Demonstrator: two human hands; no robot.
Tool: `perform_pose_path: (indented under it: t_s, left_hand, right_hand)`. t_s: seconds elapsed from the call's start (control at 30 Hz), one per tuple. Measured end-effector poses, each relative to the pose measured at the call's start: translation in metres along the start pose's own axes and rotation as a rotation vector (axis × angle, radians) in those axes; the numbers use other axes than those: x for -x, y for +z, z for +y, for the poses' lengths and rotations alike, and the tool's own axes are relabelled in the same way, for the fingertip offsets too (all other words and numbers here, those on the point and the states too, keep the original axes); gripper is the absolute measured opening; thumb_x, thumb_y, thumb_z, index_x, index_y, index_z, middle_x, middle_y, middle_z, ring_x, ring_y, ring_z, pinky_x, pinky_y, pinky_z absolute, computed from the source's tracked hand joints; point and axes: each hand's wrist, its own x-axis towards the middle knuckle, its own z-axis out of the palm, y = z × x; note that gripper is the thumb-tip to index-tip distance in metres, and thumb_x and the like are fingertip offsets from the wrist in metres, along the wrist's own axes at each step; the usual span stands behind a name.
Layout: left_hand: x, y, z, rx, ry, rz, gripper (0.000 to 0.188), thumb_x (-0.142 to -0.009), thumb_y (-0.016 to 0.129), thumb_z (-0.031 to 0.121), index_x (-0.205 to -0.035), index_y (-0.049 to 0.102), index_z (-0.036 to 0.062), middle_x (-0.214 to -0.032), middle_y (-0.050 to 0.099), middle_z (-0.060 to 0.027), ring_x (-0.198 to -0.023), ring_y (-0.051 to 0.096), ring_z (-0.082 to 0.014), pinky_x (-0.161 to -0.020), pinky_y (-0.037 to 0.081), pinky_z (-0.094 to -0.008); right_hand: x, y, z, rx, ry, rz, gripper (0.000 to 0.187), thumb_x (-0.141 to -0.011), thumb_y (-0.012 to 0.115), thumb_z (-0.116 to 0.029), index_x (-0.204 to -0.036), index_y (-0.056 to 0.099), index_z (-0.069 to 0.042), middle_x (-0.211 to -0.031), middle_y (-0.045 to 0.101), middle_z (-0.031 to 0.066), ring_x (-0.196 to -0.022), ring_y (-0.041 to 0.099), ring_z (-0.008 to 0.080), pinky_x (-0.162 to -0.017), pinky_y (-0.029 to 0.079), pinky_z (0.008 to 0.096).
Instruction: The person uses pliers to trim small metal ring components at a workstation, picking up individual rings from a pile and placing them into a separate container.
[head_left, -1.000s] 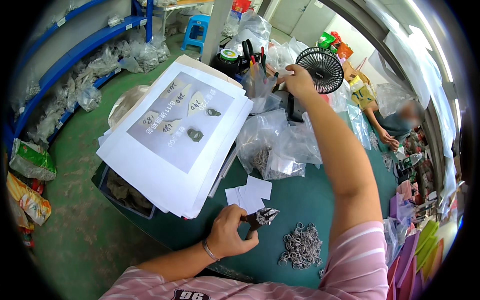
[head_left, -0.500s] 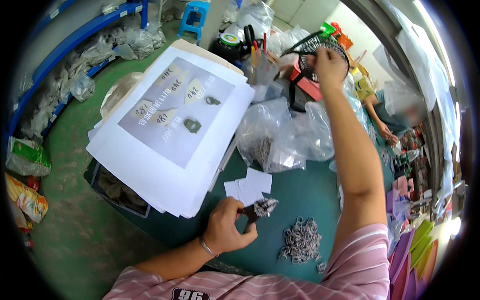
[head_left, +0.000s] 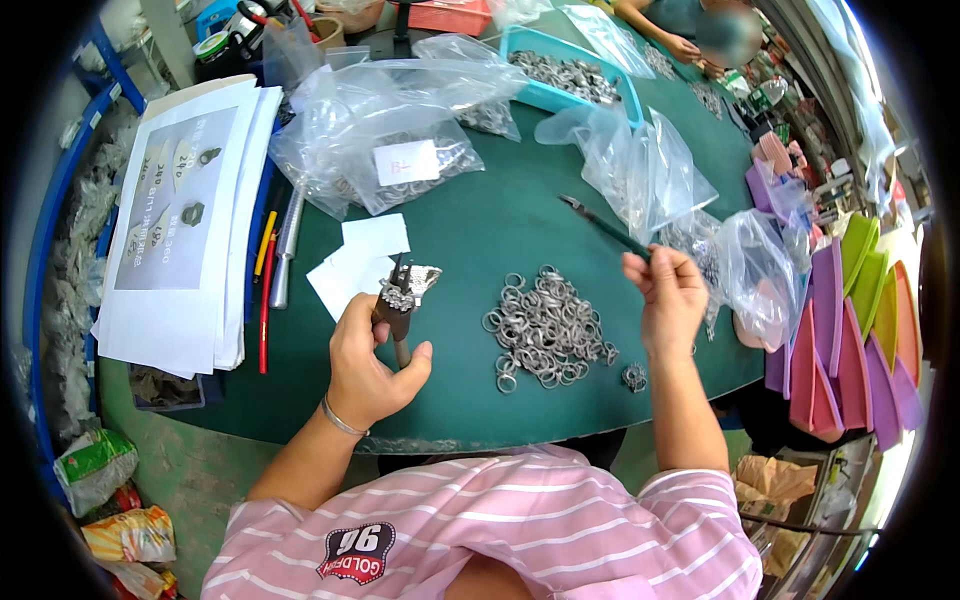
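My left hand (head_left: 368,368) is closed round a dark clamp-like tool (head_left: 396,320), held upright near the table's front edge. Crumpled or ornate silver-grey metal (head_left: 424,283) shows at its upper end; its exact kind I cannot make out. At the right, my right hand (head_left: 668,300) pinches a slim dark hand tool (head_left: 610,228) with a narrow metal tip pointing up and left. Between the hands lies a heap of grey metal rings (head_left: 548,330). One small dark ring-like piece (head_left: 634,377) lies apart, beside my right wrist.
White paper slips (head_left: 375,236) lie beyond my left hand. At the left are stacked printed sheets (head_left: 180,230), a red pencil (head_left: 265,325) and a metal rod (head_left: 288,250). Clear bags (head_left: 390,120) and a blue tray (head_left: 625,95) stand behind. Another person's hand (head_left: 683,48) is far right.
My right hand has come back from the black round wire guard at the far side and now holds the slim tool over the table. My left hand keeps its clamp-like tool. The view has turned.
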Motion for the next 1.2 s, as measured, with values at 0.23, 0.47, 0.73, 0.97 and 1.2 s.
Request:
perform_pose_path:
  t_s: [0.23, 0.47, 0.73, 0.97, 1.2]
  left_hand:
    - [0.002, 0.026, 0.02, -0.084, 0.034, -0.129, 0.035, -0.059, 0.07, 0.009, -0.087, 0.05, 0.0022, -0.071, 0.047, -0.0064, -0.058, 0.043, -0.0183, -0.054, 0.039, -0.0298]
    - [0.002, 0.04, 0.041, -0.196, 0.091, -0.174, 0.036, -0.055, 0.067, 0.006, -0.086, 0.049, 0.0004, -0.071, 0.05, -0.0082, -0.06, 0.045, -0.0208, -0.055, 0.04, -0.0318]
    - [-0.002, 0.046, 0.055, -0.161, 0.024, -0.179, 0.034, -0.058, 0.068, 0.005, -0.086, 0.05, 0.0017, -0.073, 0.044, -0.0043, -0.063, 0.041, -0.0133, -0.056, 0.037, -0.0251]
    - [-0.007, 0.057, 0.061, -0.104, -0.004, -0.246, 0.036, -0.057, 0.068, 0.006, -0.086, 0.047, 0.0017, -0.072, 0.038, -0.0022, -0.063, 0.035, -0.0116, -0.057, 0.034, -0.0236]
    - [-0.01, 0.063, 0.071, -0.11, 0.013, -0.284, 0.036, -0.056, 0.068, 0.007, -0.086, 0.048, 0.0017, -0.072, 0.043, -0.0034, -0.062, 0.038, -0.0134, -0.056, 0.035, -0.0259]
  right_hand:
    - [0.007, -0.039, 0.025, 0.737, -0.209, -0.466, 0.035, -0.08, 0.069, -0.014, -0.106, 0.055, 0.005, -0.113, 0.056, 0.018, -0.108, 0.055, 0.0305, -0.089, 0.047, 0.0347]
    - [-0.033, -0.049, 0.02, 1.163, -0.043, -0.831, 0.097, -0.058, 0.081, -0.045, -0.132, 0.037, 0.0, -0.137, 0.033, 0.0239, -0.127, 0.03, 0.0387, -0.103, 0.031, 0.0436]
    - [-0.067, -0.046, 0.003, 0.967, 0.162, -0.998, 0.068, -0.071, 0.068, -0.017, -0.131, 0.04, -0.001, -0.119, 0.051, 0.0236, -0.114, 0.05, 0.0313, -0.095, 0.04, 0.0368]
    - [-0.06, -0.044, 0.022, 1.377, -0.343, -0.34, 0.05, -0.08, 0.063, -0.025, -0.121, 0.047, -0.001, -0.104, 0.057, 0.0169, -0.101, 0.054, 0.0326, -0.088, 0.041, 0.0446]
    - [-0.06, -0.033, 0.024, 1.754, -0.302, -0.54, 0.078, -0.071, 0.066, -0.054, -0.121, 0.047, 0.001, -0.12, 0.047, 0.0128, -0.113, 0.044, 0.027, -0.096, 0.031, 0.0498]
